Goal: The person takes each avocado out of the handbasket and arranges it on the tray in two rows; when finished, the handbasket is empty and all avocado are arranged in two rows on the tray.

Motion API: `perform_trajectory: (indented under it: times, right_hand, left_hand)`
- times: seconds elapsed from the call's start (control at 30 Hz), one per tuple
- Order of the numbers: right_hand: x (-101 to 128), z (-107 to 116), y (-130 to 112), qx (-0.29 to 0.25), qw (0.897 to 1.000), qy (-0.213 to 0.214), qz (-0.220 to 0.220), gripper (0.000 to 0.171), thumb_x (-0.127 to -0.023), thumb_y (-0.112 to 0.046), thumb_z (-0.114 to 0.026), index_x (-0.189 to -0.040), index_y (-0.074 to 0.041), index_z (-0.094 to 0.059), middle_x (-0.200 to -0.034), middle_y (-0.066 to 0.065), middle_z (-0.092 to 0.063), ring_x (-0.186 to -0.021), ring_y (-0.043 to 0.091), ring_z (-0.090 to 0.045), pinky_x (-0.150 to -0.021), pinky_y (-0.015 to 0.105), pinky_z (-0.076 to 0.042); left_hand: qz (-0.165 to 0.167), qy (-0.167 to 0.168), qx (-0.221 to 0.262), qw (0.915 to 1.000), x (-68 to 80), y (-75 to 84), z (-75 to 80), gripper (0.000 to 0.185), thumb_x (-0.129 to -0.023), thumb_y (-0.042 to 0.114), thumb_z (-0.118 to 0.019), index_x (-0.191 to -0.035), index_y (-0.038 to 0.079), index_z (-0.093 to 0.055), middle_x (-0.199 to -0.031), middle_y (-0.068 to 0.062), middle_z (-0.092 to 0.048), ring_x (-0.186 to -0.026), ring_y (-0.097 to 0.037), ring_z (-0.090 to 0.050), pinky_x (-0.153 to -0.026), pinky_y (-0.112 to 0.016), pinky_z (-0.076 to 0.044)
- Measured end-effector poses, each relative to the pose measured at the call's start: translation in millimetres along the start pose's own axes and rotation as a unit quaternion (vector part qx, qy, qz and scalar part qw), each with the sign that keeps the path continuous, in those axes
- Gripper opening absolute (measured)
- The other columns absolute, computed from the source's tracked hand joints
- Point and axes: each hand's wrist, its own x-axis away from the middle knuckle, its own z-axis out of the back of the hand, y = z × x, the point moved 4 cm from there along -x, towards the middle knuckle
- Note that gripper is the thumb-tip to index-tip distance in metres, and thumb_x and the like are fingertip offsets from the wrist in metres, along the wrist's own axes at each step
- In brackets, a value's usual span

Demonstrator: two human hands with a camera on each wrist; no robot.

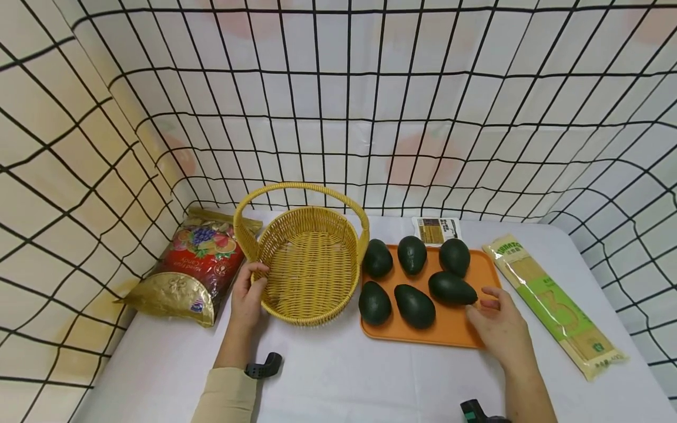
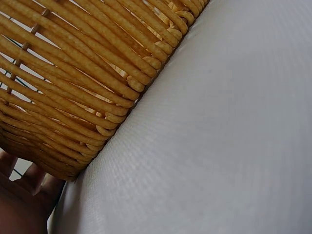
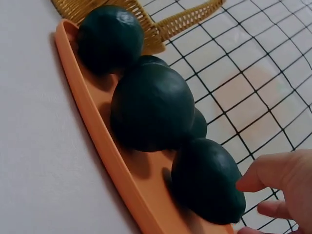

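A yellow wicker basket (image 1: 309,276) with a tall arched handle stands on the white table, with nothing in it. My left hand (image 1: 250,296) holds its left rim near the foot of the handle; in the left wrist view the fingers (image 2: 34,178) lie against the woven side. Several dark green avocados (image 1: 415,306) sit in two rows on an orange tray (image 1: 391,333). Over the tray's right side is my right hand (image 1: 502,326), fingers spread apart at the narrow end of the nearest avocado (image 1: 452,288). In the right wrist view a fingertip overlaps that avocado's edge (image 3: 207,180).
A red and gold candy bag (image 1: 193,264) lies left of the basket. To the tray's right is a long pack of noodles (image 1: 555,305). Behind the tray lies a small flat packet (image 1: 436,231). Black netting (image 1: 346,117) walls the table's back and sides.
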Motion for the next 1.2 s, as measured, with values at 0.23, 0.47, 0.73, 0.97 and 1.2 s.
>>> perform_trajectory:
  times: [0.23, 0.47, 0.73, 0.97, 1.2]
  right_hand:
    - [-7.3, -4.3, -11.9, 0.019, 0.998, 0.015, 0.054, 0.077, -0.094, -0.039, -0.070, -0.156, -0.007, -0.036, -0.153, 0.028, -0.041, -0.136, 0.048, -0.045, -0.109, 0.062, -0.041]
    - [-10.9, -12.7, -20.1, 0.057, 0.992, 0.003, 0.117, 0.070, -0.094, -0.031, -0.071, -0.154, -0.012, -0.041, -0.151, 0.026, -0.045, -0.132, 0.048, -0.048, -0.105, 0.067, -0.041]
    - [-10.3, -14.1, -18.2, 0.083, 0.988, -0.037, 0.123, 0.067, -0.096, -0.033, -0.068, -0.154, -0.013, -0.041, -0.150, 0.030, -0.040, -0.123, 0.049, -0.050, -0.099, 0.067, -0.045]
    - [-12.0, -10.5, -9.0, 0.048, 0.993, -0.052, 0.096, 0.071, -0.098, -0.042, -0.064, -0.155, -0.011, -0.036, -0.152, 0.028, -0.043, -0.127, 0.048, -0.050, -0.099, 0.069, -0.043]
    - [-11.9, -2.9, -1.5, 0.045, 0.994, -0.052, 0.082, 0.072, -0.099, -0.045, -0.061, -0.158, -0.014, -0.034, -0.150, 0.028, -0.044, -0.125, 0.047, -0.051, -0.097, 0.066, -0.044]
  left_hand:
    - [-0.019, 0.003, 0.005, 0.9998, -0.9, 0.4, 0.7, 0.023, -0.091, -0.009, -0.046, -0.110, -0.010, -0.058, -0.121, -0.010, -0.059, -0.120, -0.007, -0.050, -0.104, -0.016, -0.034]
    - [-0.034, 0.002, 0.009, 0.9994, -2.0, -1.1, 0.9, 0.023, -0.089, -0.010, -0.047, -0.109, -0.010, -0.059, -0.117, -0.007, -0.060, -0.118, -0.007, -0.051, -0.104, -0.016, -0.034]
    - [-0.016, 0.000, 0.003, 0.9999, -1.3, -1.2, 1.0, 0.023, -0.090, -0.009, -0.046, -0.111, -0.010, -0.057, -0.128, -0.019, -0.056, -0.125, -0.013, -0.048, -0.107, -0.016, -0.032]
    - [-0.012, 0.001, 0.004, 0.9999, -1.4, -0.9, 0.9, 0.023, -0.091, -0.009, -0.046, -0.111, -0.009, -0.057, -0.128, -0.019, -0.055, -0.127, -0.019, -0.048, -0.107, -0.016, -0.032]
    - [-0.022, 0.003, 0.010, 0.9997, -1.2, -0.5, 0.7, 0.023, -0.090, -0.010, -0.046, -0.110, -0.011, -0.058, -0.122, -0.012, -0.059, -0.124, -0.017, -0.050, -0.107, -0.018, -0.032]
